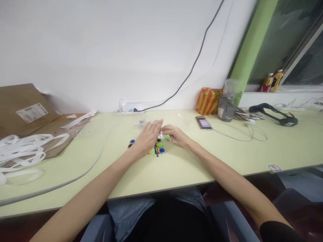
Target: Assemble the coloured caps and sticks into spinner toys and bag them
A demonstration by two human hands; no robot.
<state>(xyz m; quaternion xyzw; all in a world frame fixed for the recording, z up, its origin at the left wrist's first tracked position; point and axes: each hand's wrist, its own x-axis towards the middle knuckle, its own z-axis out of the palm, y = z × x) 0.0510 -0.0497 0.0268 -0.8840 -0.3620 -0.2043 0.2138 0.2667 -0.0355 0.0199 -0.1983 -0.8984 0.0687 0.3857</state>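
Black shirt [169, 222], yellowish table [191, 168], white wall [101, 50] beyond; left hand [147, 137], right hand [178, 137] near discs [162, 151], each grip unclear

I'm in an office-like workroom: long pale-yellow flat desk [232, 151], white plastic power strip [126, 114], brown cardboard packaging [11, 111].

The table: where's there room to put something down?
Bare table shows in front of the coloured pieces, between the left arm and right arm; between the left arm and grey cable; and between the black frame and edge sticker. It's crowded around the left hand and right hand, at the white strips, and by the striped bag.
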